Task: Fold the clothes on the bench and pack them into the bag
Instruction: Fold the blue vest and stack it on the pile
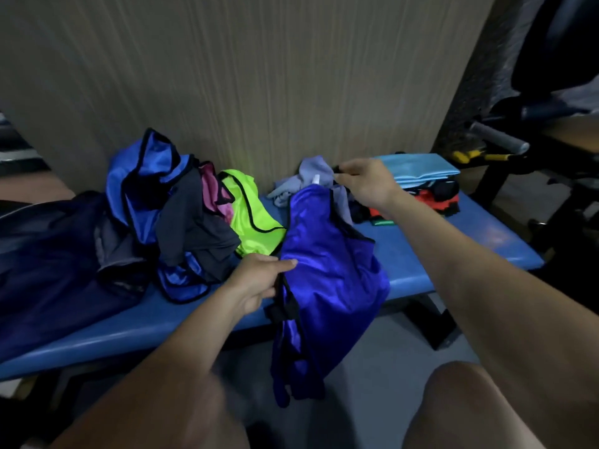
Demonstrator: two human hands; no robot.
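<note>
A shiny blue vest with black trim (327,270) hangs across the front edge of the blue bench (453,241), stretched between my hands. My left hand (259,280) grips its near black edge. My right hand (366,183) pinches its far black strap, up near the wall. To the left lies a heap of clothes: another blue vest (146,189), a dark grey garment (191,228), a pink piece (210,189) and a neon yellow vest (249,212). The dark blue bag (48,254) sits at the bench's left end.
A grey cloth (308,179) lies behind the held vest. At the bench's right end rest a folded light blue cloth (418,170) and red and black items (434,199). Gym equipment with a padded bar (499,137) stands at right. A wall panel runs behind the bench.
</note>
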